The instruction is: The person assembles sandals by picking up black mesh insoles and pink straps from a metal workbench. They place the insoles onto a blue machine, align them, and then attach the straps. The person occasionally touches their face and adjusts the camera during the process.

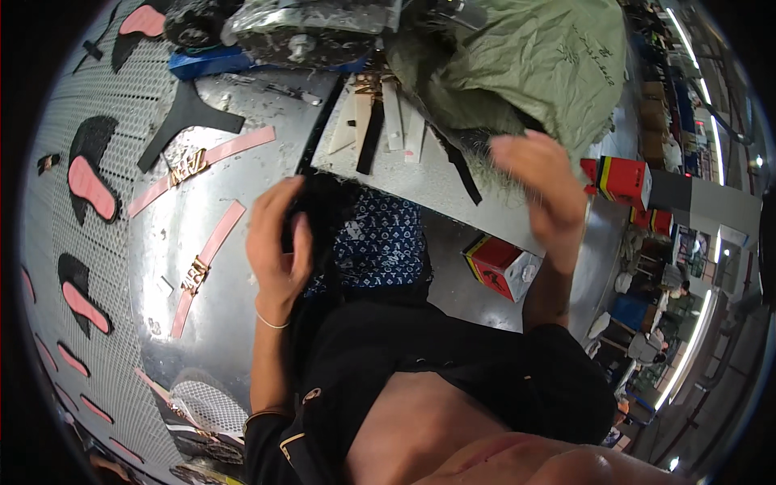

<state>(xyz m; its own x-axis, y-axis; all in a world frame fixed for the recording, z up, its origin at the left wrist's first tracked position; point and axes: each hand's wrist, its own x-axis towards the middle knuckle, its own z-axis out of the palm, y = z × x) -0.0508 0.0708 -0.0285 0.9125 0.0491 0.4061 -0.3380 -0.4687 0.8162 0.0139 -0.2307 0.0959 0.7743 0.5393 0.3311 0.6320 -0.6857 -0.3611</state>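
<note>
On the left, my left hand curves around the edge of a black fuzzy piece, thumb and fingers on either side; its far side is hidden. Under that piece lies a blue patterned cloth over my lap. My right hand is raised over the right side of the white board, fingers stretched out and slightly smeared, nothing visible in them. Loose pale fibres hang beside it from a green sack. White and black strips with gold metal ornaments lie on the board.
Pink straps with gold ornaments and a black Y-shaped piece lie on the metal table. A perforated belt at far left carries pink insoles with black uppers. Red boxes stand right; a machine is behind.
</note>
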